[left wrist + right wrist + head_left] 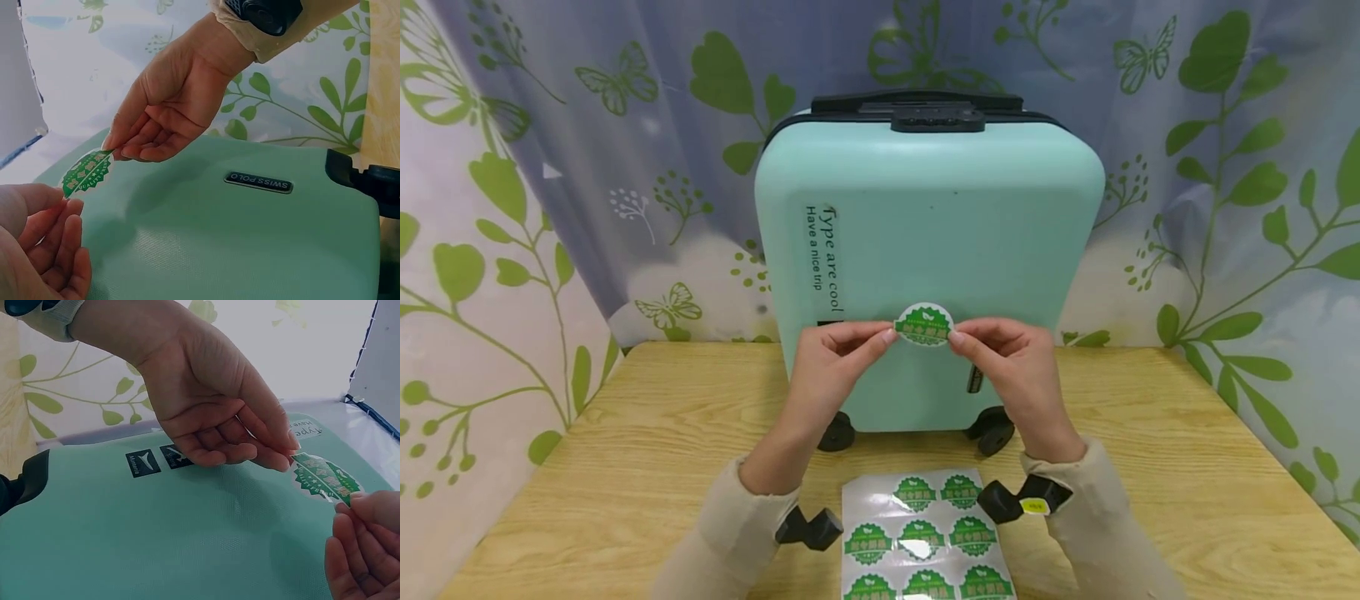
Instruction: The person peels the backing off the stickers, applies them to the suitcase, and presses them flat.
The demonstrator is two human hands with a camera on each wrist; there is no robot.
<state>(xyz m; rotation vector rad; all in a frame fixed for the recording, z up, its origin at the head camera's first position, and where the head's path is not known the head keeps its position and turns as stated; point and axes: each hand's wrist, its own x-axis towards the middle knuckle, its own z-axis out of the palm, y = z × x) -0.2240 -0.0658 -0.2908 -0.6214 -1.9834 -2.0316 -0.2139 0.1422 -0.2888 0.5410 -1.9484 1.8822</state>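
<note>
Two edges of the sticker (924, 325) are pinched by our left hand (829, 362) and right hand (1021, 367); we should hold it flat.

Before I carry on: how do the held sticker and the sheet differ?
The sticker is round; the sheet is larger, with straight sides. The left hand and right hand pinch the sticker; the sheet lies on the table. The sticker is a single piece; the sheet bears several stickers. Both carry green print.
</note>
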